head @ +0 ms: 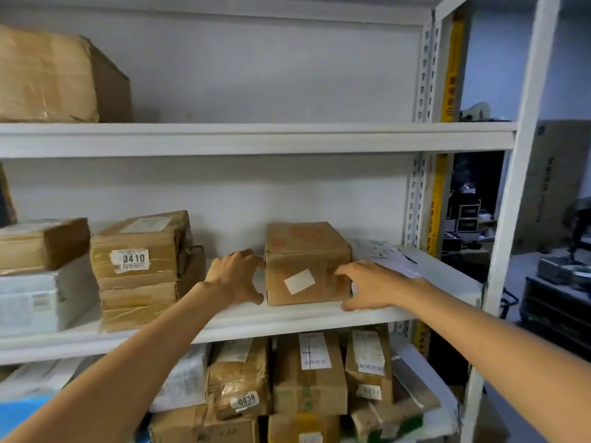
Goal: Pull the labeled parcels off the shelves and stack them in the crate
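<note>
parcel (307, 263) on shelf (287, 318) — between left hand (235, 276) and right hand (371, 286)

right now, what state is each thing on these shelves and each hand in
brown box, upright on the middle shelf, white label facing out, not lifted
left hand, open, fingers spread at the box's left edge
right hand, open, fingers at the box's front right corner
0410 parcel, taped shut, on top of a stack
0038 parcel, crumpled, taped, below the middle shelf
</note>
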A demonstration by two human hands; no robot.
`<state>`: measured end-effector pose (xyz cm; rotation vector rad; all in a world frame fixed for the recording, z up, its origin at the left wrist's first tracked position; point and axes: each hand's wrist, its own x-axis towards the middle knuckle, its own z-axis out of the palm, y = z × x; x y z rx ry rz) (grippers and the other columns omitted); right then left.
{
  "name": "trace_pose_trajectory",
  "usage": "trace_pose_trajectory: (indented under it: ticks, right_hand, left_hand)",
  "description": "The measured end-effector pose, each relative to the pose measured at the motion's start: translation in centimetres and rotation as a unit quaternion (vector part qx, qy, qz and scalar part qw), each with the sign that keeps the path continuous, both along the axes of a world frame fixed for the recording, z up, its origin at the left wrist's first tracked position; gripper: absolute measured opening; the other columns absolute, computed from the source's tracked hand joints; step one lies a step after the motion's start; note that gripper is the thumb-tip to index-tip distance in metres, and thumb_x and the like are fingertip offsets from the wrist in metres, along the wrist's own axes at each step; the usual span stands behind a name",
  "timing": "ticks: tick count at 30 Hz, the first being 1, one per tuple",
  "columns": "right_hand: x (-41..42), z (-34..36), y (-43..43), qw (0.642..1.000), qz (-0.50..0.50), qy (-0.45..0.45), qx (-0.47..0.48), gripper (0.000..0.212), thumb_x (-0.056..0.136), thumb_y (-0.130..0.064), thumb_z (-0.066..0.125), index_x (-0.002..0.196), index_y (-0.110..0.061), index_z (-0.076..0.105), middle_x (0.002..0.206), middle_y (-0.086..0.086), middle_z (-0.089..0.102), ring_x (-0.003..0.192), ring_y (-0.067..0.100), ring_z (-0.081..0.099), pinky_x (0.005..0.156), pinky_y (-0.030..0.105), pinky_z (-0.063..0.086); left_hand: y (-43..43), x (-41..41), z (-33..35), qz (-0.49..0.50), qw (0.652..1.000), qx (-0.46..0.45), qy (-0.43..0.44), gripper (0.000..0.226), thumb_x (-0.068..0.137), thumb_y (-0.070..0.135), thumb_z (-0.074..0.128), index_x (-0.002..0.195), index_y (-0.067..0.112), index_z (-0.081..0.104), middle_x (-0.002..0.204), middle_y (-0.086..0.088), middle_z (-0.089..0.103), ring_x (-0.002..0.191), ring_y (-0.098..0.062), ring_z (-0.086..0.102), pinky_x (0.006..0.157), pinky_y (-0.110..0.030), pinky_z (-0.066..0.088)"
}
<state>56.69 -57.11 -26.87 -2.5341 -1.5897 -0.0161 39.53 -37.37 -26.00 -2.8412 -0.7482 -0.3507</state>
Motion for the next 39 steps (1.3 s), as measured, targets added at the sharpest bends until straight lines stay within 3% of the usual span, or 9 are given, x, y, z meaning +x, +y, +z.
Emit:
trace_pose_trajectory:
  ticks: [4, 13, 17, 20, 23, 27, 30, 36, 39]
  right_hand:
    - [2.8, -0.3, -3.3, 0.998, -0.062, -0.003, -0.025, 0.064, 0.08, -0.039, 0.072, 0.135, -0.016, 0.047, 0.131, 0.003, 0.052, 0.115, 0.022, 0.054, 0.093, 0.038, 0.049]
    - [6.3, -0.4, -2.3, 0.997, -0.068, -0.006, 0.036, 0.023, 0.084, -0.035, 0.068, 0.083, -0.024, 0.048, 0.087, 0.0, 0.055, 0.087, 0.023, 0.058, 0.063, 0.031, 0.042]
    - [6.6, -0.6, 0.0, 0.986, -0.05, 0.081, 0.133, 0.049, 0.087, -0.04, 0.068, 0.123, -0.009, 0.055, 0.112, 0.003, 0.062, 0.104, 0.022, 0.06, 0.087, 0.034, 0.051]
    - [7.1, -0.8, 2.0, 0.968, -0.051, 0.16, 0.185, 0.027, 0.089, -0.044, 0.064, 0.099, -0.019, 0.058, 0.09, -0.01, 0.061, 0.082, 0.01, 0.059, 0.064, 0.018, 0.042]
    - [7.3, -0.7, 3.8, 0.95, -0.081, 0.196, 0.231, 0.044, 0.092, -0.054, 0.054, 0.073, -0.015, 0.046, 0.064, -0.004, 0.044, 0.058, 0.01, 0.045, 0.054, 0.023, 0.032]
    - [8.2, -1.2, 5.9, 0.916, -0.121, 0.258, 0.282, 0.055, 0.091, -0.062, 0.047, 0.075, -0.01, 0.048, 0.073, 0.006, 0.051, 0.074, 0.021, 0.056, 0.07, 0.031, 0.044]
    - [8.9, -2.0, 7.2, 0.885, -0.138, 0.339, 0.287, 0.065, 0.087, -0.064, 0.053, 0.123, -0.011, 0.057, 0.119, 0.006, 0.06, 0.114, 0.027, 0.057, 0.095, 0.04, 0.047]
    - [9.0, -2.1, 7.2, 0.834, -0.115, 0.43, 0.326, 0.036, 0.089, -0.045, 0.064, 0.107, -0.014, 0.066, 0.104, 0.004, 0.072, 0.101, 0.023, 0.066, 0.069, 0.032, 0.048]
    - [8.0, -2.3, 6.5, 0.818, -0.097, 0.447, 0.349, 0.035, 0.087, -0.039, 0.068, 0.111, -0.012, 0.066, 0.101, 0.004, 0.074, 0.096, 0.022, 0.069, 0.082, 0.043, 0.056]
  left_hand:
    - [-0.5, 1.6, -0.5, -0.006, 1.0, 0.0, -0.001, 0.07, 0.074, 0.047, 0.076, 0.137, 0.035, 0.048, 0.13, 0.008, 0.053, 0.114, -0.017, 0.056, 0.09, -0.029, 0.046]
    - [0.2, 3.5, -1.0, 0.032, 0.997, -0.046, -0.049, 0.05, 0.073, 0.049, 0.076, 0.116, 0.029, 0.058, 0.119, 0.01, 0.059, 0.106, -0.016, 0.058, 0.079, -0.025, 0.04]
    - [0.9, 4.2, -1.3, 0.055, 0.986, -0.122, -0.102, 0.046, 0.074, 0.051, 0.076, 0.108, 0.023, 0.063, 0.116, 0.005, 0.064, 0.102, -0.019, 0.06, 0.077, -0.029, 0.047]
    - [1.3, 5.1, -1.2, 0.048, 0.983, -0.141, -0.106, 0.053, 0.071, 0.053, 0.079, 0.106, 0.017, 0.062, 0.107, 0.001, 0.066, 0.094, -0.019, 0.06, 0.069, -0.025, 0.042]
    - [2.0, 6.0, -1.2, 0.047, 0.975, -0.181, -0.116, 0.057, 0.066, 0.059, 0.079, 0.096, 0.017, 0.056, 0.09, 0.003, 0.059, 0.078, -0.013, 0.055, 0.057, -0.018, 0.037]
    - [3.0, 7.7, -1.5, 0.077, 0.902, -0.356, -0.231, 0.076, 0.072, 0.075, 0.058, 0.088, 0.002, 0.065, 0.08, -0.012, 0.066, 0.073, -0.024, 0.062, 0.069, -0.031, 0.053]
    - [3.7, 8.9, -1.9, 0.093, 0.849, -0.433, -0.289, 0.071, 0.08, 0.072, 0.055, 0.091, 0.003, 0.068, 0.09, -0.018, 0.072, 0.081, -0.031, 0.07, 0.078, -0.039, 0.06]
    - [4.2, 9.1, -2.0, 0.071, 0.763, -0.56, -0.314, 0.054, 0.083, 0.05, 0.069, 0.107, 0.003, 0.061, 0.099, -0.018, 0.07, 0.086, -0.033, 0.071, 0.083, -0.044, 0.059]
    - [3.6, 8.4, -2.2, 0.051, 0.749, -0.573, -0.33, 0.054, 0.084, 0.045, 0.07, 0.117, 0.006, 0.053, 0.109, -0.017, 0.067, 0.096, -0.031, 0.068, 0.087, -0.044, 0.057]
